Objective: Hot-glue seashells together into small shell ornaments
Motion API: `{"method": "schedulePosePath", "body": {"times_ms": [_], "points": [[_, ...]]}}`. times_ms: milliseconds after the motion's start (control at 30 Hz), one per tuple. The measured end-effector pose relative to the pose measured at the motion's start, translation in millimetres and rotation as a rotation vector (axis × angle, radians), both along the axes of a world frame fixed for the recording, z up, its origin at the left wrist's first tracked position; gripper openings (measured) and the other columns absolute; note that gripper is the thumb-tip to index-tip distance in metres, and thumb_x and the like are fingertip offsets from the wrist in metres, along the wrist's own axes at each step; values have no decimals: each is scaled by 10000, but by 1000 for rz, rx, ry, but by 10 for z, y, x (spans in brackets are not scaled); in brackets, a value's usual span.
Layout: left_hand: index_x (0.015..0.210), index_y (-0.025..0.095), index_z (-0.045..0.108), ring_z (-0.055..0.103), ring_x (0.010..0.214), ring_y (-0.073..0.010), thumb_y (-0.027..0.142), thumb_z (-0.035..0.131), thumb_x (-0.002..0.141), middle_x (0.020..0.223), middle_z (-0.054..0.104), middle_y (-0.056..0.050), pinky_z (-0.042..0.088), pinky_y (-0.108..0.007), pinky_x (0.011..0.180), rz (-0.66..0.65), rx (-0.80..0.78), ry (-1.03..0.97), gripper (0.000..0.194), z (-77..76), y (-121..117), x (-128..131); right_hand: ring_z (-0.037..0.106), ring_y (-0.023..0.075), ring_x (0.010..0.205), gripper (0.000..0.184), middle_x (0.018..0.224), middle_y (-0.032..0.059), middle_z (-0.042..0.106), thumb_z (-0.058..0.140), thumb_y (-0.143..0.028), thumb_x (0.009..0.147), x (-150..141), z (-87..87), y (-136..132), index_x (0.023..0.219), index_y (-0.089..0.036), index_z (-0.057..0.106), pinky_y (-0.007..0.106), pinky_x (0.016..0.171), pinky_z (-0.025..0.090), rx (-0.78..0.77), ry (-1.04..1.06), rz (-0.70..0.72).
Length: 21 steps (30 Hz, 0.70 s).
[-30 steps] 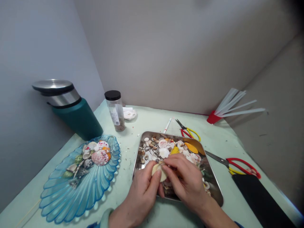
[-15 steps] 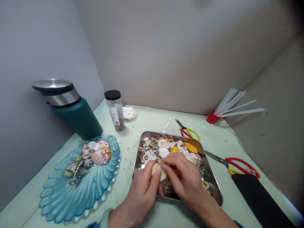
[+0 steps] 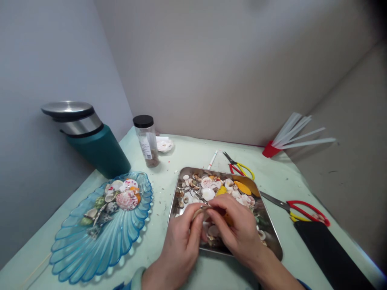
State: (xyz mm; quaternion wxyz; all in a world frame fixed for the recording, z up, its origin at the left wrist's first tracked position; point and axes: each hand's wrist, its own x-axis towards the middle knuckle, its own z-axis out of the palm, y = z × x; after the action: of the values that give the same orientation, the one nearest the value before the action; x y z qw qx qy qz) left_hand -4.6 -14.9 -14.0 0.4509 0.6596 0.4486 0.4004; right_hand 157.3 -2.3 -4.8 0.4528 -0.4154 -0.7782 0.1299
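Between my two hands is a pale, flat seashell (image 3: 197,211), seen almost edge-on and partly covered by fingers. My left hand (image 3: 181,233) pinches its left side between thumb and fingers. On its right side, the fingertips of my right hand (image 3: 237,223) are closed at the shell's edge; a small metal piece seems to show there, too small to name. Both hands are above the near part of a metal tray (image 3: 273,233) filled with loose shells, among them a yellow shell (image 3: 222,190) and an orange one (image 3: 242,187).
Left lies a blue scalloped glass dish (image 3: 121,249) holding shells, with a teal bottle (image 3: 99,151) behind it. A black-lidded jar (image 3: 147,141) stands farther back. Right are small scissors (image 3: 242,167), larger scissors (image 3: 290,206), a black flat object (image 3: 326,249) and a red cup (image 3: 270,150) of translucent sticks.
The shell in my hands has tilted from showing its broad pale face to nearly edge-on. Both hands have stayed in almost the same place.
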Motion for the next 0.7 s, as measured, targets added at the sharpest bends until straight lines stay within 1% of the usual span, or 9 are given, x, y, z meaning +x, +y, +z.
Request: {"method": "schedulePosePath", "body": {"times_ms": [100,233,300,333,400,467,533,633,700], "points": [[1110,211,622,619,624,-135,235,443,945,736,661,-15,479,-219,621,7,42,-79,245,-23,14,-5,601,176,760,145,842,56,634,533,-96,871,4,6,-3,980,-184,571,299,669,487,16,8,17],[1076,211,674,658,659,-142,200,493,917,900,714,-56,528,-236,652,35,50,-170,241,-41,34,-1,613,187,771,164,848,63,645,525,-91,872,5,-13,-6,998,-187,569,310,677,493,59,-23,8],[1050,201,693,672,658,-150,199,514,904,942,728,-72,540,-244,647,43,48,-195,231,-36,42,2,619,192,776,179,856,65,653,523,-89,870,5,-23,-11,1008,-194,568,316,678,497,85,-33,-2],[1036,196,700,676,651,-154,203,523,898,925,734,-73,542,-245,642,48,49,-196,225,-30,45,2,619,192,772,183,854,63,656,524,-90,869,5,-26,-14,1010,-198,567,316,672,498,95,-34,-8],[1019,191,708,668,612,-153,215,531,893,798,734,-53,532,-237,619,57,49,-175,219,-17,47,1,613,187,742,176,828,54,653,524,-94,871,4,-26,-21,1002,-203,569,312,649,492,103,-38,-20],[1015,186,702,642,556,-144,236,517,903,642,693,-18,506,-225,589,57,34,-130,222,-5,44,-2,598,179,703,155,789,43,642,527,-101,874,2,-23,-26,980,-205,573,302,617,481,94,-44,-29],[1007,178,679,608,511,-136,268,491,921,549,643,8,472,-216,556,40,3,-82,226,6,34,-5,588,171,681,135,767,37,632,534,-107,875,-1,-25,-30,960,-204,574,295,597,472,82,-44,-38],[868,175,627,583,506,-135,313,459,938,527,620,14,431,-217,543,18,-38,-28,228,24,12,-4,587,166,682,123,785,43,630,552,-120,874,-4,-42,-26,969,-196,564,291,597,472,74,-42,-62],[796,184,577,582,519,-136,329,450,943,535,616,15,419,-219,554,18,-54,-12,242,37,-1,1,589,168,708,148,820,53,633,562,-126,873,-3,-51,-16,1006,-188,557,295,616,483,68,-37,-73]]}}
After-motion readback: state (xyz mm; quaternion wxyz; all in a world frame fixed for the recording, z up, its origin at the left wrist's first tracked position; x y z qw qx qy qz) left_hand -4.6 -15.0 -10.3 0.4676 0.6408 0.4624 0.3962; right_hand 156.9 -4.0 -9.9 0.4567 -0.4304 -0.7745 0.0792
